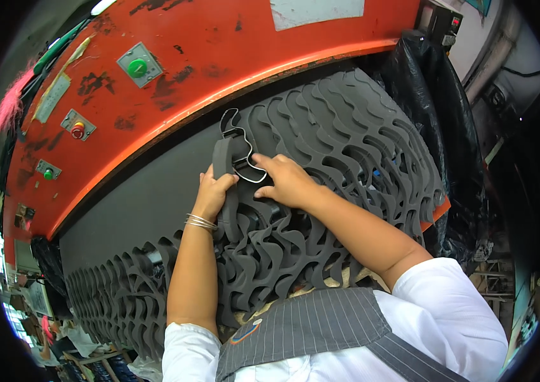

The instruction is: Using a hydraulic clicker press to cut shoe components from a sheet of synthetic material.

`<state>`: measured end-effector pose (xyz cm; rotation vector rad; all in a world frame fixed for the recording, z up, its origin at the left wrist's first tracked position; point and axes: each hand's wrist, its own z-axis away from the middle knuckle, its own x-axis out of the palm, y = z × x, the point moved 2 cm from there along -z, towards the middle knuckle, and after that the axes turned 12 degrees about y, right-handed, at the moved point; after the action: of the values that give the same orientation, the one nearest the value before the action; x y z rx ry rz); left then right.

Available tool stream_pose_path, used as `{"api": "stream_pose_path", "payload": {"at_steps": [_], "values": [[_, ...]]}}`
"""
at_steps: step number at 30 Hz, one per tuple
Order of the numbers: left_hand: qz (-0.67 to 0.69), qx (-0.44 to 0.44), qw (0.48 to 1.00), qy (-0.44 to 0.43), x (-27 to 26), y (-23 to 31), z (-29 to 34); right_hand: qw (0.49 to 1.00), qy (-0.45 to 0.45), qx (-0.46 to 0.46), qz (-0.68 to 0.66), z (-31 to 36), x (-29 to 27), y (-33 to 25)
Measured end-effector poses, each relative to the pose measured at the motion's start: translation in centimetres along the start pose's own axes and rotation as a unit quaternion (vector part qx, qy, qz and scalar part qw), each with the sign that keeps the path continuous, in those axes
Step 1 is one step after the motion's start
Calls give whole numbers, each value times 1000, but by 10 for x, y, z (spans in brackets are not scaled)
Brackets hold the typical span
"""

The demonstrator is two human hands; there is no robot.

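Gripping a grey foam strip [223, 159] between thumb and fingers, the left hand [212, 194] is closed firmly on its side; the strip stands on edge, and this pinch seems chosen to keep so soft a piece from flopping over. The right hand [288, 183] is apart from the left, its thumb and forefinger spread, with the forefinger at the near side of a wavy metal loop [249, 149]; whether it presses or merely touches, I cannot tell. That loop, thin-edged and bridged by dark crossbars, sits just right of the strip, between the two hands, which puts it within reach of both. It lies where the smooth grey foam sheet [136, 210] gives way to the cut foam lattice [321, 102], probably so that its outline falls close to the curves already there. Nearer the body, loose-looking curved foam pieces [270, 248] crowd below the wrists, leaving the forearms to pass over them. Beyond the sheet rises an orange machine panel [187, 38] carrying a green button [137, 67] and a red knob [77, 130], set on the front face presumably for easy reach. Black plastic sheeting [423, 102] hangs at the right, perhaps as a cover.
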<state>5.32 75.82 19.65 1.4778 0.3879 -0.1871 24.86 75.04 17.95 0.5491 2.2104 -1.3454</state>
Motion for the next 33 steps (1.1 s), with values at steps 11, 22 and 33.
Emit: {"api": "stream_pose_path", "payload": {"at_steps": [11,22,33], "values": [[6,-8,999,-48,-3,0,5,991,115,-67,-33,3,-5,1],[-72,73,994,-34,-4,9,0,995,45,-67,62,-2,-2,-6],[257,190,824,467,-263,-28,83,970,197,-140,-10,23,-44,-91]]}}
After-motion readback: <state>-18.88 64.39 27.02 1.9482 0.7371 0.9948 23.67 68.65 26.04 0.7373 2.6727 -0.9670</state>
